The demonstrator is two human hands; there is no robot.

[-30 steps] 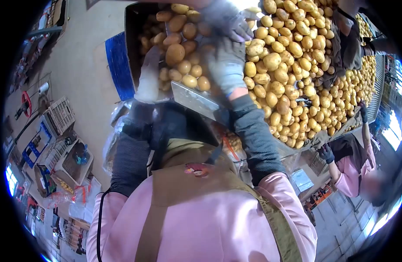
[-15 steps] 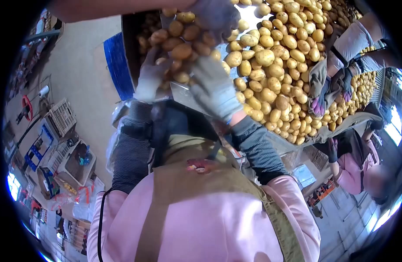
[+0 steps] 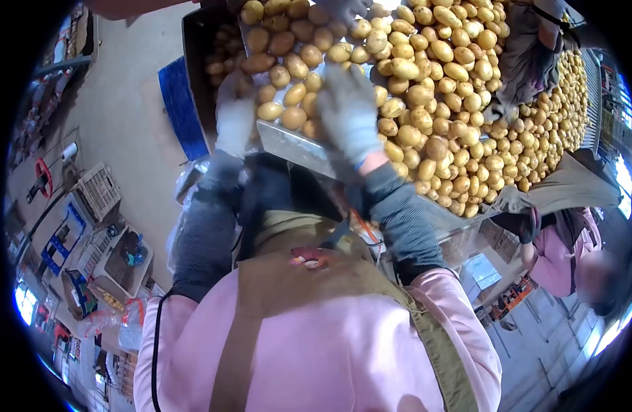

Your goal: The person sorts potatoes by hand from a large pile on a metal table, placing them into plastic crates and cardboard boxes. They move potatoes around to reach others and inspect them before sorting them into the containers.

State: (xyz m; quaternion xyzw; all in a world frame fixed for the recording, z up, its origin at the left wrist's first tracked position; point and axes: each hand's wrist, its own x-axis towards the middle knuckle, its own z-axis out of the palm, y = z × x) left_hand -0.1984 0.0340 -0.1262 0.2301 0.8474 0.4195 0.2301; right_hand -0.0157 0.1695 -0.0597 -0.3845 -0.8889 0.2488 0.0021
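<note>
My left hand (image 3: 235, 122), in a pale work glove, is at the left edge of the metal sorting table (image 3: 295, 147). Its fingers are smeared by motion beside a brownish potato (image 3: 258, 63). Gloved as well, my right hand (image 3: 349, 113) reaches over the table with its fingers stretched out among the potatoes. Between both hands lies a loose group of yellow potatoes (image 3: 294, 117), with bare metal showing through. To the right of my right hand the potatoes (image 3: 420, 95) form a thick heap.
A dark bin (image 3: 200, 75) with potatoes inside adjoins the table's left side, near a blue panel (image 3: 180, 103). Another person's gloved hand (image 3: 343, 9) is at the top edge. Co-workers' sleeves (image 3: 532, 58) reach over the heap at right. Crates (image 3: 96, 189) stand at far left.
The potatoes between my hands have spread out, baring more metal. My right hand has moved slightly right and up. The other person's hand at the top has drawn back, as have the co-workers' at right.
</note>
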